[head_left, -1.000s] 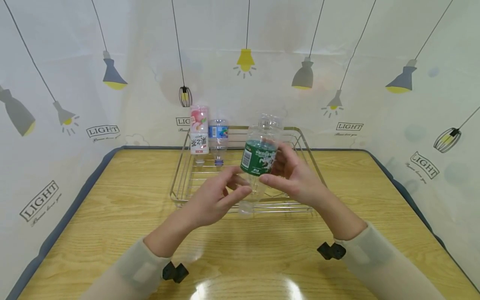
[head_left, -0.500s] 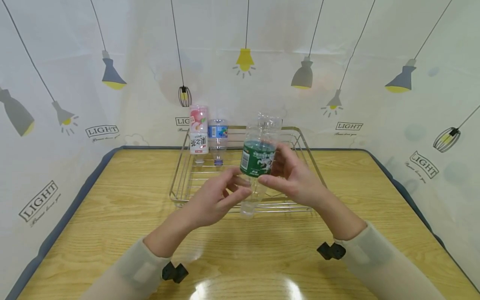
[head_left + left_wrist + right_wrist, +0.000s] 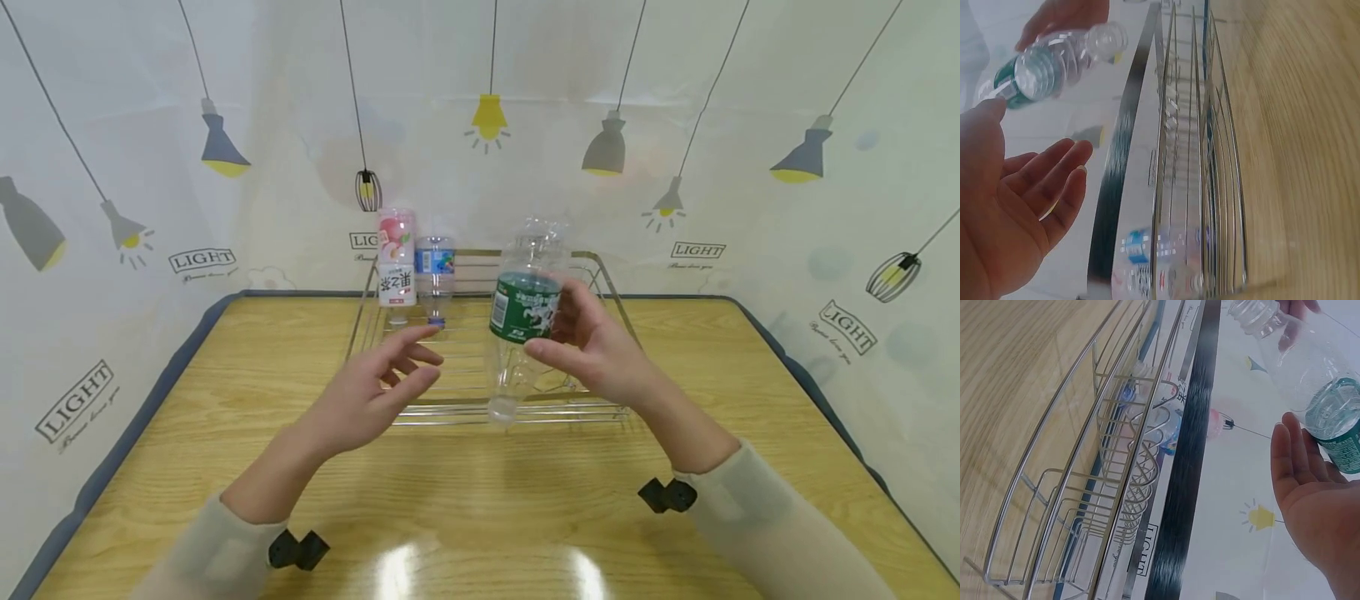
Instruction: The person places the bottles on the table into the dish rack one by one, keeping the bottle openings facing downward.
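Observation:
My right hand (image 3: 603,354) holds a clear plastic bottle with a green label (image 3: 525,308), thumb in front and fingers behind it. The bottle is upside down and slightly tilted, its open neck low over the near side of a wire dish rack (image 3: 420,408). To the left, my left hand (image 3: 367,396) is apart from the bottle with loosely bent fingers and nothing in its grasp. In the rack's back left corner stand two upturned bottles: a pink-and-white labelled one (image 3: 397,258) and a smaller blue-labelled one (image 3: 435,262).
The metal rack stands on a wooden table (image 3: 480,508) near its back edge. Behind and beside the table hangs a pale curtain (image 3: 300,100) printed with lamps. Looped wire dividers (image 3: 1141,469) run along the rack in the right wrist view.
My left hand has come off the green-labelled bottle and moved left. The right hand still holds the bottle, which has shifted slightly up and to the right.

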`<control>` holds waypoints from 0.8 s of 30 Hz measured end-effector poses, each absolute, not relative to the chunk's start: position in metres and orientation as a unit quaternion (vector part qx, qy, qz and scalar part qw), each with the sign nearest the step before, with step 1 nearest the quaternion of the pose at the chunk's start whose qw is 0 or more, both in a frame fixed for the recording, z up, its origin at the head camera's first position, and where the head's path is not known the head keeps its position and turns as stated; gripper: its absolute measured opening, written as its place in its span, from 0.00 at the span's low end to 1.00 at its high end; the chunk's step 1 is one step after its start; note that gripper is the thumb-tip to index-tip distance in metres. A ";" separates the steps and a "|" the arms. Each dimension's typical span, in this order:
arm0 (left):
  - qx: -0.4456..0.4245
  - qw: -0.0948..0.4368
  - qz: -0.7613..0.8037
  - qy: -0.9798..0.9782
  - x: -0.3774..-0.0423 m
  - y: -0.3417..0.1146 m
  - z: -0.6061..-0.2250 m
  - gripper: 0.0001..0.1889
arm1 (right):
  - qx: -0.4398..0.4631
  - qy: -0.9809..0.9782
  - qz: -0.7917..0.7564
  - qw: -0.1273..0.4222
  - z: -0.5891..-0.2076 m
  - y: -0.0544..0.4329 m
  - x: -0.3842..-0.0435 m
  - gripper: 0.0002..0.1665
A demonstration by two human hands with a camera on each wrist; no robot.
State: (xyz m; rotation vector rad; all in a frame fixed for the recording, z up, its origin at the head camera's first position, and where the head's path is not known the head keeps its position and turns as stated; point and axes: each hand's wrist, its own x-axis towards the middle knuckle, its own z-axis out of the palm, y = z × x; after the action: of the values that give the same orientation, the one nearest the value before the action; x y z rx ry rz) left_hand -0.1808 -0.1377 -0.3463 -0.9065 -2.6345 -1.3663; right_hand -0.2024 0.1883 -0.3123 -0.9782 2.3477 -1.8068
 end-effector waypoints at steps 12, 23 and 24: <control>-0.233 0.097 -0.392 -0.885 -0.179 -0.209 -0.362 0.24 | -0.292 0.762 -0.578 0.009 -0.310 0.196 -0.209 0.47; -0.224 0.065 -0.345 -0.909 -0.178 -0.231 -0.379 0.30 | -0.282 0.760 -0.585 0.018 -0.306 0.195 -0.215 0.45; -0.225 0.064 -0.344 -0.909 -0.178 -0.231 -0.380 0.30 | -0.279 0.762 -0.583 0.017 -0.306 0.195 -0.216 0.44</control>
State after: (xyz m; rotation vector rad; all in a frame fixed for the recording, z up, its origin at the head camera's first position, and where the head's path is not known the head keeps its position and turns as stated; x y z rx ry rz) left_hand -0.1785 -0.2314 -0.3800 -0.6789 -2.7452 -1.0401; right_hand -0.2158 0.1953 -0.3056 -0.8683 2.3690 -1.8132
